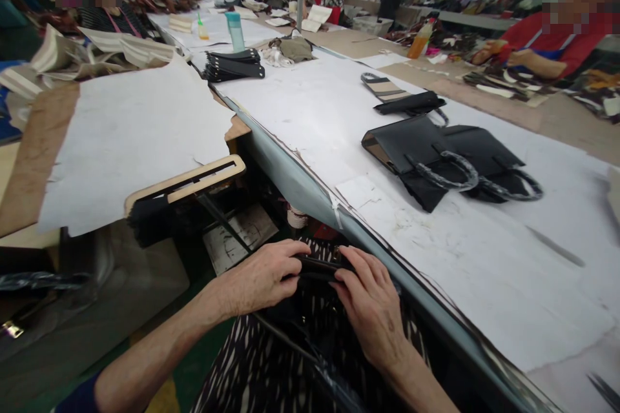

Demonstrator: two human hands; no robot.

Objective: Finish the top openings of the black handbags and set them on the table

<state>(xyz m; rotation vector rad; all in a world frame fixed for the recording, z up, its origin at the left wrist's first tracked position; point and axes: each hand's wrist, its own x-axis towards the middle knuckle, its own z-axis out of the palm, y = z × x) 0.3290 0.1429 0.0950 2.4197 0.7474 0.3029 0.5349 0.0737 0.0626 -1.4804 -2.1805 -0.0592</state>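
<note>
Below the table edge, over my lap, my left hand and my right hand both grip a small black leather piece. Fingers of each hand curl round its ends; most of the piece is hidden between them. Beneath it lies dark patterned fabric. On the paper-covered table to the right lie two black handbags with wrapped handles, flat on their sides, well beyond my hands.
A folded black piece and a striped strap lie farther back. A stack of black pieces and a teal bottle stand behind. A wooden jig sits left. Other people work at tables around.
</note>
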